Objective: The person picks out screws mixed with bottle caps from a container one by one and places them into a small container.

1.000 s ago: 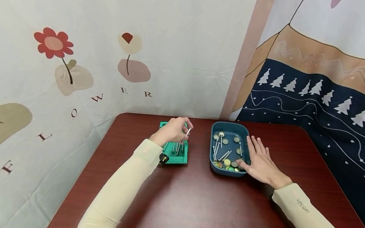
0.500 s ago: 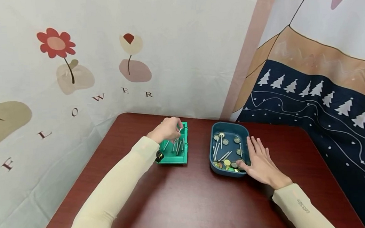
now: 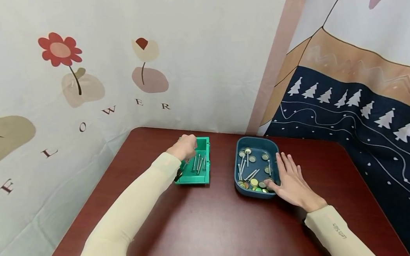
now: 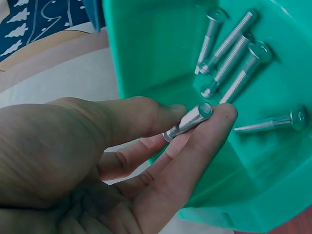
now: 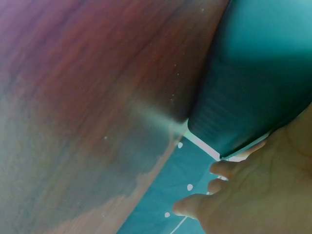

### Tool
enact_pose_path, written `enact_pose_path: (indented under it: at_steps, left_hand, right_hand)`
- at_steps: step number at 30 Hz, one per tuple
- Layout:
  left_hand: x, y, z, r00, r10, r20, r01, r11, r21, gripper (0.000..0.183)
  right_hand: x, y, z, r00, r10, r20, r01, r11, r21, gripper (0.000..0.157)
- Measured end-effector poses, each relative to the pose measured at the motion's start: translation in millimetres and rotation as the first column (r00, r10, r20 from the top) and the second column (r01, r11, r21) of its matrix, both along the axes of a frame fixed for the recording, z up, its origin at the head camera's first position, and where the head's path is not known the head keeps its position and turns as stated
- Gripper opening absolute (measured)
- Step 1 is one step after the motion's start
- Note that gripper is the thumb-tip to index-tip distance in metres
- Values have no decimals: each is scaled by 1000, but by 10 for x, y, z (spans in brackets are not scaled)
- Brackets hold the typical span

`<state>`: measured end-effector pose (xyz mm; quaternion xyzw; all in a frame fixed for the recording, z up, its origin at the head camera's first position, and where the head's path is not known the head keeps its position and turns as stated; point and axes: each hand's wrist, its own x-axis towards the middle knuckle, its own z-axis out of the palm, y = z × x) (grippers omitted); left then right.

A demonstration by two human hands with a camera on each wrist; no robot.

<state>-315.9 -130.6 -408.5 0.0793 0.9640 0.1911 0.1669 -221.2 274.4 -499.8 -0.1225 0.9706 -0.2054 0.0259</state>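
Across the upper head view: a pale printed curtain (image 3: 203, 46), red flower at upper left, and a navy tree-print cloth (image 3: 330, 108) on the right. Below, through the middle and bottom, a dark red-brown table (image 3: 218, 225). Cream sleeves (image 3: 126, 223) in from lower left and lower right.

Right of centre on the table, a blue bin (image 3: 256, 142); just left of centre and well apart from it, a smaller green bin (image 3: 193, 182). Right hand (image 3: 294, 185), right of centre: fingers straight and spread along the blue bin's right wall, thumb over its lower right corner, gripping nothing. Left hand (image 3: 184, 147), over the green bin's left side: pinches a metal bolt (image 4: 187, 121) between thumb and index finger, at the centre of the left wrist view; hidden behind the hand in the head view.

In the green bin, at upper right of the left wrist view, five loose bolts (image 4: 243, 75). In the blue bin, slender metal bolts (image 3: 248, 159) at left, bottom and right; round discs (image 3: 254, 182), some yellow and green, mostly clustered towards the bottom.
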Motion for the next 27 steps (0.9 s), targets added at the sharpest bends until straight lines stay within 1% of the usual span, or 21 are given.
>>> enact_pose_path:
  at_steps: [3, 9, 10, 11, 13, 16, 18, 20, 21, 22, 25, 26, 27]
  left_hand:
    - [-29, -3, -36, 1000, 11, 0, -11, 1000, -7, 20]
    - [-51, 7, -69, 999, 23, 47, -23, 1000, -5, 21]
    - [-53, 14, -66, 998, 26, 50, -26, 1000, -4, 23]
    - [-56, 23, -60, 998, 28, 54, -28, 1000, -9, 28]
    - [-58, 35, -41, 999, 25, 39, -25, 1000, -14, 41]
    - [-46, 35, -4, 1000, 10, -6, -10, 1000, -7, 60]
    - [-30, 34, 24, 999, -7, -37, 7, 1000, -1, 64]
    - [-10, 36, 46, 998, -24, -64, 24, 1000, 3, 60]
    - [-1, 39, 54, 996, -33, -83, 34, 999, 6, 54]
    - [12, 43, 64, 993, -43, -106, 44, 999, 4, 44]
    - [45, 65, 96, 986, -59, -153, 60, 998, -1, 7]
    - [54, 77, 109, 985, -59, -164, 60, 998, 4, 13]
    - [62, 90, 119, 982, -60, -180, 63, 998, 7, 25]
  right_hand:
    - [-12, -12, 9, 1000, -3, -4, 3, 1000, -6, 114]
    - [-12, -11, -1, 1000, -8, 2, 8, 1000, -2, 114]
    - [-10, -7, -5, 1000, -10, 4, 10, 1000, -1, 114]
    - [-7, -2, -7, 1000, -11, 6, 11, 1000, -1, 114]
    - [-3, 3, -10, 1000, -14, 9, 14, 1000, -1, 114]
    - [-3, 1, -6, 1000, -20, 11, 20, 1000, -4, 114]
    - [-4, -1, -3, 1000, -21, 10, 21, 1000, -3, 114]
    - [-4, -5, 0, 1000, -22, 8, 22, 1000, 0, 114]
    - [-3, -6, 0, 1000, -22, 6, 22, 1000, 2, 113]
    - [-1, -7, 0, 1000, -22, 3, 22, 1000, 4, 113]
    - [3, -11, 3, 1000, -23, 1, 23, 1000, 9, 112]
    - [2, -12, 5, 1000, -23, 0, 23, 1000, 11, 112]
    - [-1, -14, 10, 1000, -24, 0, 24, 1000, 11, 112]
